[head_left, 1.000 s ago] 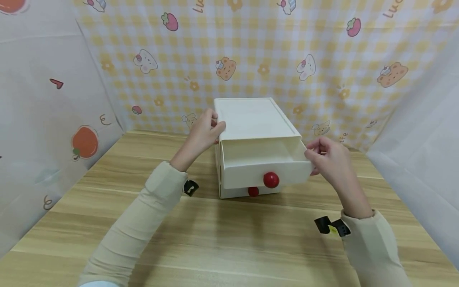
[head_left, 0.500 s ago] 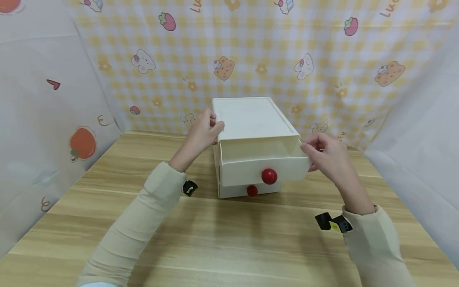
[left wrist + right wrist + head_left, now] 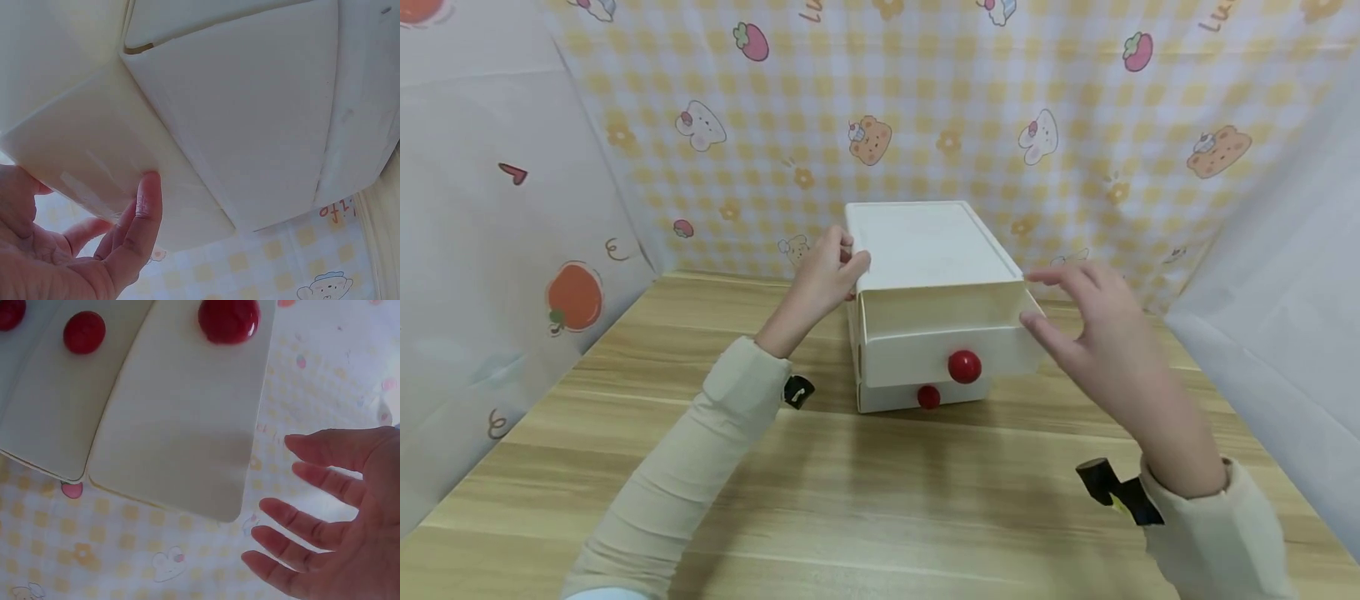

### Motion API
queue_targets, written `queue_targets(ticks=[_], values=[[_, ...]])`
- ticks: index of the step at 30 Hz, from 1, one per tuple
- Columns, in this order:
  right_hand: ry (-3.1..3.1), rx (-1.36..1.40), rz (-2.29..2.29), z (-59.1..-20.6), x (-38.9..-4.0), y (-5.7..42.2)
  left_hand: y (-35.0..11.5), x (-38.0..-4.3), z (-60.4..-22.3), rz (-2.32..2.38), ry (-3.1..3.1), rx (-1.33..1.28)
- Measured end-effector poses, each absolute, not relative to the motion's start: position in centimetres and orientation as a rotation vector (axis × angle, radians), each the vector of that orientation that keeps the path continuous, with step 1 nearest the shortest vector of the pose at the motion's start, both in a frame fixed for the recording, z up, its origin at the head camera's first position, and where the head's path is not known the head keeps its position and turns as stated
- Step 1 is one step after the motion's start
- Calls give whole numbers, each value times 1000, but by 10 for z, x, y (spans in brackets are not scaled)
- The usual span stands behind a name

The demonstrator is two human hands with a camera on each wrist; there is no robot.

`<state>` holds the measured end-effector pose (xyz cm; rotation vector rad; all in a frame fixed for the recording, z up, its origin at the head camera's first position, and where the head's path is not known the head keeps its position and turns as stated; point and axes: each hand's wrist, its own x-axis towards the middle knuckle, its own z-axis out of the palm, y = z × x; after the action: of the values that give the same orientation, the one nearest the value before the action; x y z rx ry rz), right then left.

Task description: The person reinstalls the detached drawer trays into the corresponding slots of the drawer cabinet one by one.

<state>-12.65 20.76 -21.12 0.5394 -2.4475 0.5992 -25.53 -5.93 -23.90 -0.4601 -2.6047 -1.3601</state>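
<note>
A white desktop drawer cabinet (image 3: 928, 242) stands on the table. Its top drawer (image 3: 902, 362), with a round red knob (image 3: 965, 367), is pulled partway out; the part of its inside that shows is bare. Another red knob (image 3: 928, 397) shows below it. My left hand (image 3: 820, 279) holds the cabinet's upper left edge, thumb on top and fingers bent against the side. In the left wrist view its fingertips touch the white wall. By the drawer's right front corner, my right hand (image 3: 1108, 342) has its fingers spread; the right wrist view shows them apart from the drawer front (image 3: 181, 431).
Wood-grain table (image 3: 880, 517) runs under the cabinet and both arms. Behind hangs a yellow-checked cloth (image 3: 925, 92) with printed cartoons, and pale cloths (image 3: 482, 250) close off both sides. A small black device (image 3: 1120, 492) sits at my right wrist.
The top drawer has slid slightly inward. My right hand, which pinched its right side edge, has let go and spread its fingers. My left hand keeps its hold.
</note>
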Motion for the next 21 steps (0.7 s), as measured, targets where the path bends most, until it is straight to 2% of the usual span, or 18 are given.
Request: queue_targets(ticks=[7,21], values=[[-2294,759,409,-227,-124,190,-61,-255,-239,-1366,-2608,-457],[-2195,747,262,-246,-126,180,-60,-255,-239,-1356,-2599,-452]])
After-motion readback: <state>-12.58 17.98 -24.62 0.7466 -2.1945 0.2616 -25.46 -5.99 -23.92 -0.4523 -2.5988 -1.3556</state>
